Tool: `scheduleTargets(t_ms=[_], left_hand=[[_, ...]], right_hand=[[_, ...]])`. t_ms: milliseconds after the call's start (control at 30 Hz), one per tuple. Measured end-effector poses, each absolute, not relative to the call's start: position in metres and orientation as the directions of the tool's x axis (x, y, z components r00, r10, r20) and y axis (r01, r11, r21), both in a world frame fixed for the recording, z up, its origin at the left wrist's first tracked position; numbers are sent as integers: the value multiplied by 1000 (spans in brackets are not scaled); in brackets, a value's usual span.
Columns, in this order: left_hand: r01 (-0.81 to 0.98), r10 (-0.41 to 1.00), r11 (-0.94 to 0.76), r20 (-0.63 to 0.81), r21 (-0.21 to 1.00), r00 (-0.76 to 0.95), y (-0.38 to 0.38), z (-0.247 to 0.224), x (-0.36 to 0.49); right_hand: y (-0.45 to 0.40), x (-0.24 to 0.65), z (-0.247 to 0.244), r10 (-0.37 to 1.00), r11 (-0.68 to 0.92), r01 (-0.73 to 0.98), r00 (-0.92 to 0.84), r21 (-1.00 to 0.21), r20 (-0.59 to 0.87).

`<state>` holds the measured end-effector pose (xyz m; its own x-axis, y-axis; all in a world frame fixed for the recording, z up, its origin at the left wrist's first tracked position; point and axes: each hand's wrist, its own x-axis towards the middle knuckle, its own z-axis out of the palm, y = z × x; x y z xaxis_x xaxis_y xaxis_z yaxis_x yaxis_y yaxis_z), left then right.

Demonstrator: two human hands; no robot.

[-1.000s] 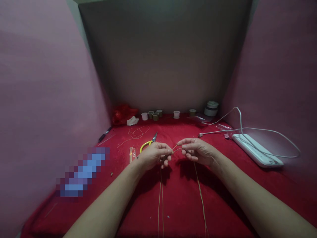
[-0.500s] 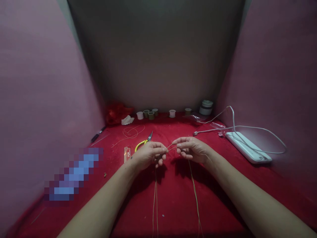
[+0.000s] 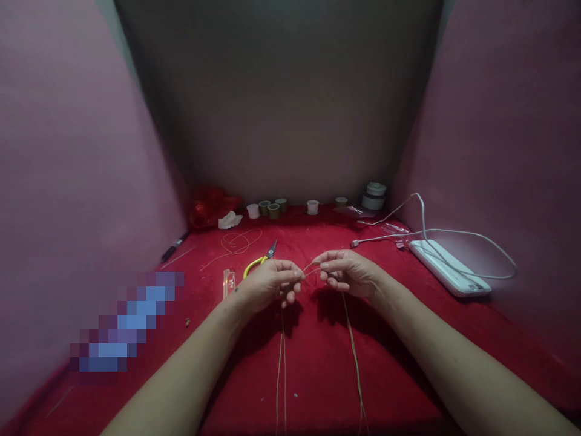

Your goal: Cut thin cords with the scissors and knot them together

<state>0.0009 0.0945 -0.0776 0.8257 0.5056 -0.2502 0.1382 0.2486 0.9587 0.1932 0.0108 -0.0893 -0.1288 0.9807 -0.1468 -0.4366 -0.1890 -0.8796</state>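
- Only the viewpoint has turned slightly since the earlier frame, sliding everything leftward in view; both hands keep the same pose
- Left hand (image 3: 278, 281), just right of and nearer than the yellow-handled scissors (image 3: 271, 251), has its grip pinched on a thin tan cord (image 3: 356, 363)
- Right hand (image 3: 342, 269), farther right of the scissors, pinches the same cord, thumb against forefinger
- Cord spans the small gap between the two grips, right of and nearer than the scissors; its strands run down from below each hand, out of view
- Left hand and wrist stand in the way, hiding the nearer part of the scissors and the near end of a clear plastic piece (image 3: 226, 286) just left of them
- Beyond the scissors, small spools (image 3: 273, 212) stand along the back of the red-covered desk (image 3: 318, 375)
- Well right of the scissors lies a white device (image 3: 447, 266), a white cable (image 3: 472, 232) crossing it
- Left of the scissors, a dark pen (image 3: 170, 251)
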Motion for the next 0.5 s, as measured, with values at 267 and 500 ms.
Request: scheduleTargets(t_ms=[267, 500], left_hand=[[138, 495, 244, -246, 960, 834, 96, -79, 1], [149, 500, 234, -250, 961, 829, 96, -79, 1]], right_hand=[[12, 193, -90, 982, -182, -438, -132, -880, -137], [12, 192, -90, 982, -181, -436, -123, -882, -141]])
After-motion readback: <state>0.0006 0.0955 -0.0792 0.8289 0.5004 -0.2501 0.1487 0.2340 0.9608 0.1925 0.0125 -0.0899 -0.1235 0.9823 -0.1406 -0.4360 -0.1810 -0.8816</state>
